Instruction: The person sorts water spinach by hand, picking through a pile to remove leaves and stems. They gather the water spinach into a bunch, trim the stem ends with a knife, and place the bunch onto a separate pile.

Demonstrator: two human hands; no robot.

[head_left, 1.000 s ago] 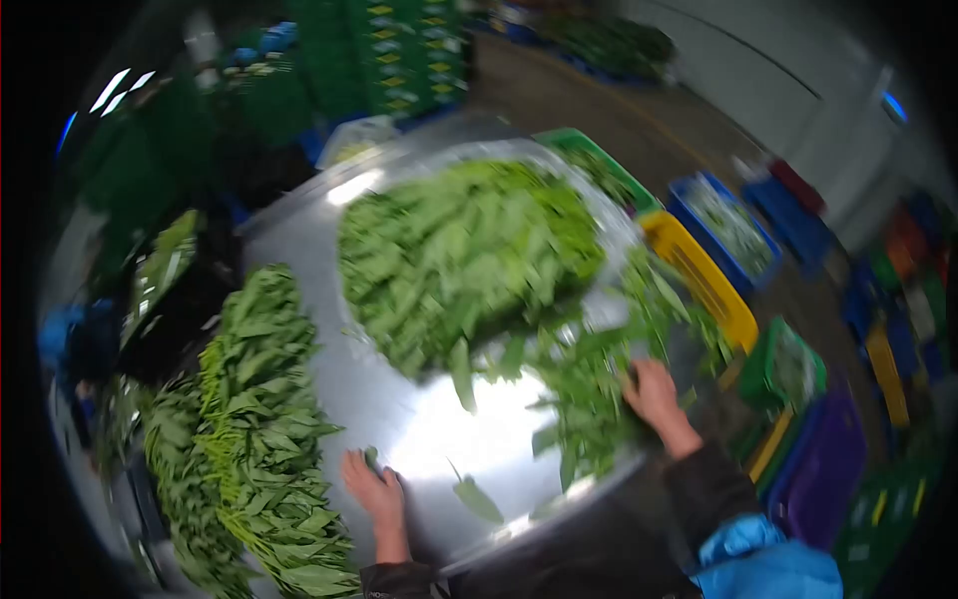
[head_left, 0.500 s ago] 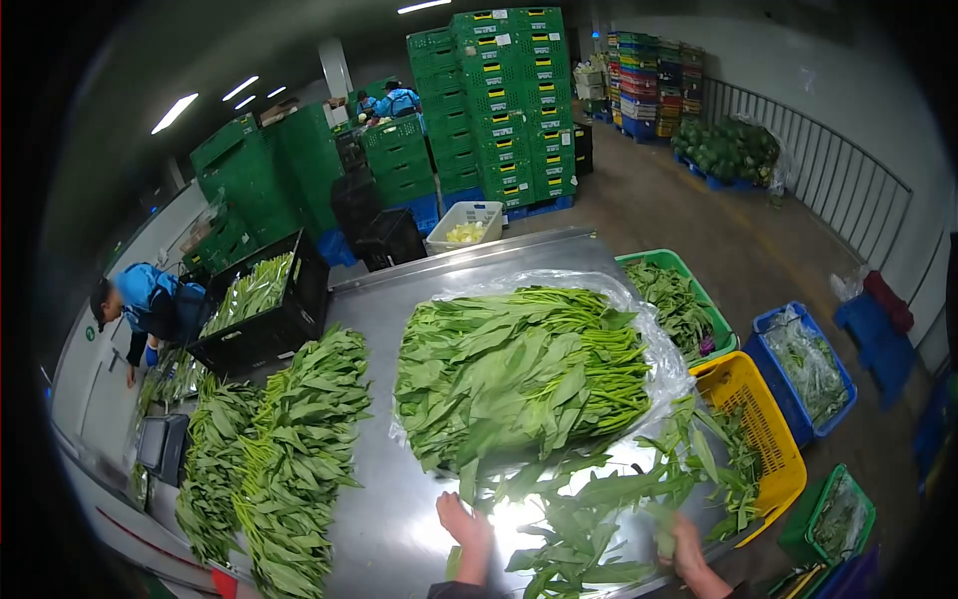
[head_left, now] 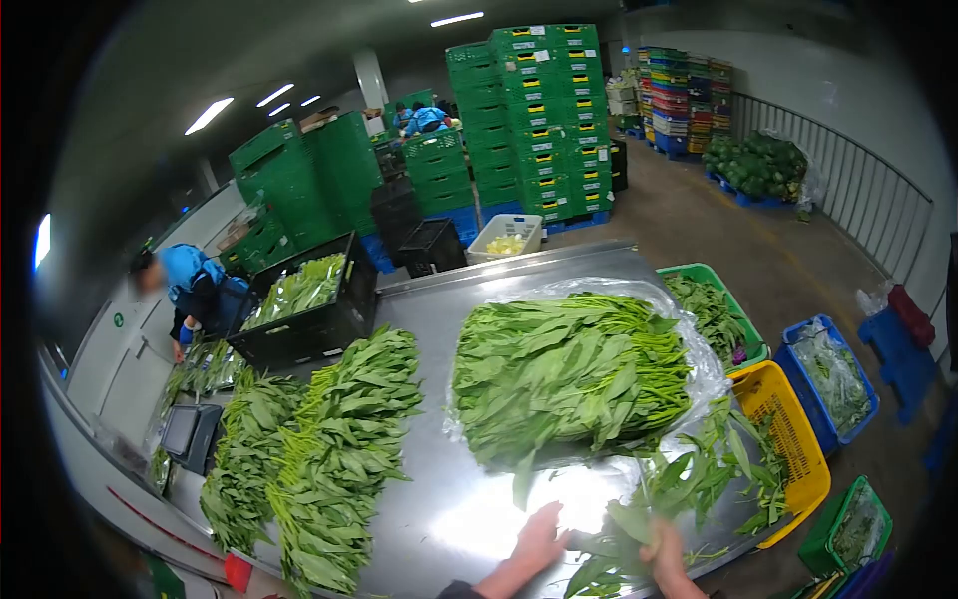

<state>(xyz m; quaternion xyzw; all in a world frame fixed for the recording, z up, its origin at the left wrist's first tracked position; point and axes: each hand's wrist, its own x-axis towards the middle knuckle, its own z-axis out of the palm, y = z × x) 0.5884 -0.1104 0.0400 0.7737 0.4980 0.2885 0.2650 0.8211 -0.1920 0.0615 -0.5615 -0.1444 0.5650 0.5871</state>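
My right hand (head_left: 667, 559) is closed on some water spinach (head_left: 631, 521) at the table's front edge. Broad leaves stand up from its fingers and others hang toward the edge. Just left of these leaves is my left hand (head_left: 537, 544), its fingers loosely apart, the thumb side close to the leaf tips; whether it touches them is hard to see. Beyond both hands lies a big heap of water spinach (head_left: 569, 379) on clear plastic film (head_left: 711, 367), stems pointing right. Loose leafy stems (head_left: 699, 474) spread from the heap toward a yellow basket (head_left: 810, 464).
Two long rows of greens (head_left: 344, 459) lie left on the metal table (head_left: 429, 509). Behind them stand a black crate (head_left: 299, 337) and a grey scale-like device (head_left: 190, 434). Green (head_left: 755, 349) and blue (head_left: 866, 404) crates stand right. A person in blue (head_left: 190, 275) bends at far left.
The view has swung left, so the scene sits further right. My left hand has come closer to my right hand and its leaves. Loose leaves between the hands have been drawn toward the right.
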